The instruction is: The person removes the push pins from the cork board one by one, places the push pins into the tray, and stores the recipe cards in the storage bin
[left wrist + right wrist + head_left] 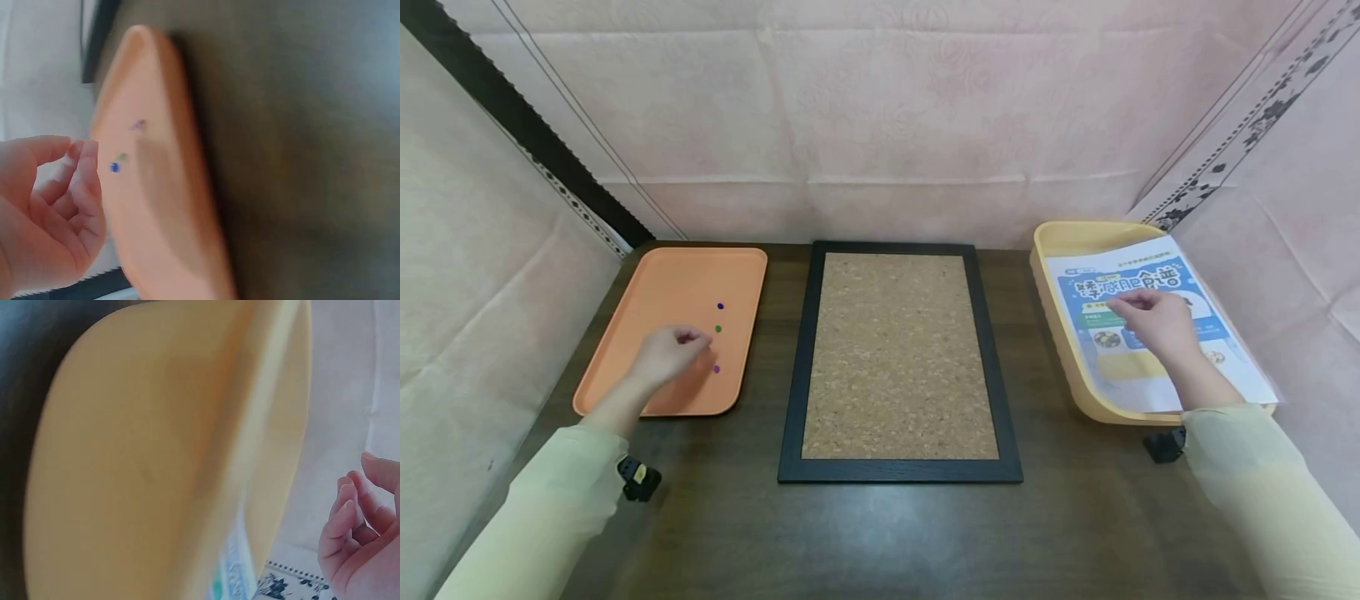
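Observation:
My left hand point(672, 357) is over the orange tray point(685, 275), its fingers loosely curled with nothing visible between thumb and fingertips. Close by its fingertips lie three small push pins on the tray: a blue pin point(720, 306), a green pin point(718, 328) and a purple pin point(717, 368). On the right, my right hand point(1159, 321) hovers above a blue and white printed poster point(1093, 333), which sits in a yellow bin point(1093, 237). In the right wrist view, a gap shows between the thumb and loosely bent fingers, and they hold nothing.
Between the two hands, a cork board point(898, 358) with a black frame point(898, 472) lies flat on the dark wooden table point(880, 542). Pale cloth point(880, 108) hangs behind and at both sides. The poster overhangs the bin's right rim.

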Motion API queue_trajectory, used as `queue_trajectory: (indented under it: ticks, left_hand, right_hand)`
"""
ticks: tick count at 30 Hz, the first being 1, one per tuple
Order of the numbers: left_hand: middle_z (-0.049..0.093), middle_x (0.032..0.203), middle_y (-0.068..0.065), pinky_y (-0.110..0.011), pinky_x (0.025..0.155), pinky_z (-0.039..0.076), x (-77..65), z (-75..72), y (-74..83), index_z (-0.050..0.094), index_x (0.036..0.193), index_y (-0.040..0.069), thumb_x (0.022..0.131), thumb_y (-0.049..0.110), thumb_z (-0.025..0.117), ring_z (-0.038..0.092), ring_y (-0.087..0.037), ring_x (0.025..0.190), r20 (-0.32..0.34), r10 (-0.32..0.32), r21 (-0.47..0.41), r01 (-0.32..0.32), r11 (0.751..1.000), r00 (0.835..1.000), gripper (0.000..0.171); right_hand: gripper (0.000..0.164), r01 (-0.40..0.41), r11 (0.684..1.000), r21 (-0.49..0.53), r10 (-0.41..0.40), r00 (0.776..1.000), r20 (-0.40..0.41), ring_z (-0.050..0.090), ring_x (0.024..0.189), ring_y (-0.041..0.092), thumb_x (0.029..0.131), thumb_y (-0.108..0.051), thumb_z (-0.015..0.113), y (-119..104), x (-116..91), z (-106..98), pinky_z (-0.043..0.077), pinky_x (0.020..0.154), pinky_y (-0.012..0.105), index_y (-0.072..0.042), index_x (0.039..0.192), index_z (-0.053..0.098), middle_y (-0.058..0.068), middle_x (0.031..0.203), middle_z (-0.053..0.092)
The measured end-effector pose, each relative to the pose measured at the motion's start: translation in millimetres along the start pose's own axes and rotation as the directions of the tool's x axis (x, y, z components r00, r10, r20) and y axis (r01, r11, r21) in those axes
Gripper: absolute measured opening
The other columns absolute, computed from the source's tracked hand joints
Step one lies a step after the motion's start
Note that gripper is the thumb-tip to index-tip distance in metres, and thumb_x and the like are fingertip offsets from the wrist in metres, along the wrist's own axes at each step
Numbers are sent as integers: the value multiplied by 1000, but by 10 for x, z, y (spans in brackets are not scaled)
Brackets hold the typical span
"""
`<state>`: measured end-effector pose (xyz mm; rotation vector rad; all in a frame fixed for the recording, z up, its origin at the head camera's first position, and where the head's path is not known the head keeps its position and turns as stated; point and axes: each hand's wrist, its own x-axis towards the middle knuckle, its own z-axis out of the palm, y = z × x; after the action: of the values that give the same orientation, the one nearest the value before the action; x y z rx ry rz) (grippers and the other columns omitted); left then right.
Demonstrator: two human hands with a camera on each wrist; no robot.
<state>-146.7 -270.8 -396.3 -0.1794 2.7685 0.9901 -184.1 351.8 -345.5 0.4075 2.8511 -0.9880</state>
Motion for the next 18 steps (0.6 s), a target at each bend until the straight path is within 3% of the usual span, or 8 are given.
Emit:
queue_trajectory:
  ticks: [7,12,18]
  left_hand:
    - [56,121,-22,-44,87,45,127,-98,451,53,125,0,96,48,40,51,-34,109,-133,132,-30,-137,990,982,58]
    - [37,144,-20,-56,105,28,169,-126,812,38,140,5,95,51,40,32,-38,132,-149,245,-20,-251,968,958,65]
    - [19,153,-18,-61,109,12,168,-57,1080,26,147,8,95,46,46,14,-41,140,-118,399,119,-386,915,909,67]
  right_hand:
    - [68,107,994,29,-105,993,-55,50,111,39,94,-55,37,-309,-67,53,44,90,50,1,130,47,26,124,51]
    - [65,215,975,50,-209,972,-105,46,118,42,95,-52,36,-558,-120,141,39,95,55,-1,135,43,26,129,48]
    - [64,373,927,-38,-375,922,-98,28,133,45,98,-44,39,-785,-191,297,23,106,59,-1,144,30,26,145,32]
